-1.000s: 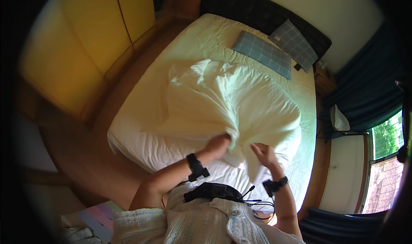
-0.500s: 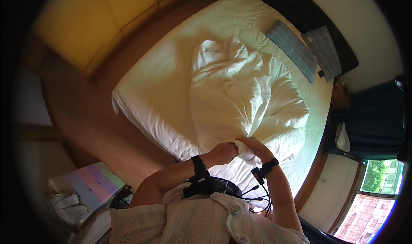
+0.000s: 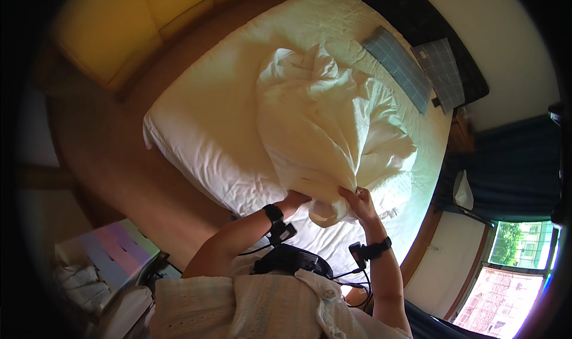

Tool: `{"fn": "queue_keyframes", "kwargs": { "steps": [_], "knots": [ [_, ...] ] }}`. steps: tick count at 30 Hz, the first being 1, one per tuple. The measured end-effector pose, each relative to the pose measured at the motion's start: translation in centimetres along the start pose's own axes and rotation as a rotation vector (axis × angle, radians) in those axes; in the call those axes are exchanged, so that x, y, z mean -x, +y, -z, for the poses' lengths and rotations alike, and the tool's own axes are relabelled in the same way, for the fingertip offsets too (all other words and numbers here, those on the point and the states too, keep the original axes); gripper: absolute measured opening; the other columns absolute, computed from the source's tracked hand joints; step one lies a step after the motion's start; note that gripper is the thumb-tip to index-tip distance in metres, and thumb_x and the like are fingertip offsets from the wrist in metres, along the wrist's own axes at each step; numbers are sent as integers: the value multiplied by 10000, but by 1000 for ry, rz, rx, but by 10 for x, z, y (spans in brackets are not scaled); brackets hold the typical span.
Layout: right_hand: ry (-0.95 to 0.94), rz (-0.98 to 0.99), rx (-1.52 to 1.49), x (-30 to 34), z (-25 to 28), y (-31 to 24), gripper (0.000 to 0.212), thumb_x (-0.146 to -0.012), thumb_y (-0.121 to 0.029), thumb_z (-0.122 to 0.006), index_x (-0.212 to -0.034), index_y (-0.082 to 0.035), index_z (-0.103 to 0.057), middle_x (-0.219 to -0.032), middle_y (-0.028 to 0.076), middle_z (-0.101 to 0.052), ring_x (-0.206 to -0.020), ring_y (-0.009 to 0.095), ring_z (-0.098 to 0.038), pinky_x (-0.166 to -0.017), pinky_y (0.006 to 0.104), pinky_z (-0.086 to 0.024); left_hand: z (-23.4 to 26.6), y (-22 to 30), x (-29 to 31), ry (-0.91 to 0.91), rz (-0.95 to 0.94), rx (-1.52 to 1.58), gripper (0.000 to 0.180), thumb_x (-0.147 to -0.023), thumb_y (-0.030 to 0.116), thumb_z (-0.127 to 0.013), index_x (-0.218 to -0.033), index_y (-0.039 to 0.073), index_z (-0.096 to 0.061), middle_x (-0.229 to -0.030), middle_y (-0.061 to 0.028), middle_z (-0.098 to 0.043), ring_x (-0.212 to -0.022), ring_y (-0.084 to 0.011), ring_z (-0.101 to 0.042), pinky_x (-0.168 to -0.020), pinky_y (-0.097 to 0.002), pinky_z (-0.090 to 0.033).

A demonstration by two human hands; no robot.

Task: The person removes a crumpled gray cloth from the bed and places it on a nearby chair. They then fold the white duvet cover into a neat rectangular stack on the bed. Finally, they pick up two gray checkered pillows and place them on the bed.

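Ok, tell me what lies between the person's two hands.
In the head view, a loose fold of white bedding lies between the left hand and the right hand.

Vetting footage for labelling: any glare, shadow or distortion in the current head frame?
Head view: lower window pane looks nearly washed out; same view, bed brighter on the window side, shadowed toward the left; same view, fisheye bows the bed's edges, corners go black; same view, left hand has its fingers hidden by the white cover.
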State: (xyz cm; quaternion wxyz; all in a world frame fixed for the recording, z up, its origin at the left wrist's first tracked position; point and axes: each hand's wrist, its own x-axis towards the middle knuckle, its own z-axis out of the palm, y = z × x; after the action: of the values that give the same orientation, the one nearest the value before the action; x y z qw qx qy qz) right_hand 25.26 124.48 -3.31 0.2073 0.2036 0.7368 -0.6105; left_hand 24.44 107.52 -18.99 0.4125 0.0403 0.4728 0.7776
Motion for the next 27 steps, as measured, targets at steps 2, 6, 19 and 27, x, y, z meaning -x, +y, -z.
{"fn": "queue_keyframes", "kwargs": {
  "steps": [2,6,19,27],
  "knots": [
    [9,-44,34,19,7,-4,274,-804,-189,-620,-930,54,-614,-814,49,-623,-724,96,-564,-637,221,-443,7,1,-9,48,-17,99,193,-852,162,-471,-971,44,-568,-1082,-64,-559,-984,-183,-521,-874,-322,-403],
    [-23,-100,66,49,21,-4,279,-805,-213,-627,-914,45,-626,-805,52,-630,-719,93,-568,-643,230,-450,15,8,-46,188,-66,-112,200,-847,166,-478,-980,44,-565,-1083,-69,-556,-983,-190,-521,-870,-326,-404],
    [-133,-139,99,78,50,36,315,-803,-253,-626,-914,42,-629,-792,25,-623,-715,78,-557,-622,227,-444,26,-58,-60,465,-49,-192,231,-833,180,-499,-1010,42,-553,-1088,-85,-549,-979,-213,-523,-857,-339,-408],
    [-276,-97,792,28,52,89,533,-721,-514,-611,-918,-19,-636,-648,118,-615,-608,201,-599,-569,332,-455,44,56,69,418,-312,331,255,-824,189,-512,-1029,41,-546,-1091,-95,-545,-976,-227,-524,-850,-347,-411]
  ]
}}
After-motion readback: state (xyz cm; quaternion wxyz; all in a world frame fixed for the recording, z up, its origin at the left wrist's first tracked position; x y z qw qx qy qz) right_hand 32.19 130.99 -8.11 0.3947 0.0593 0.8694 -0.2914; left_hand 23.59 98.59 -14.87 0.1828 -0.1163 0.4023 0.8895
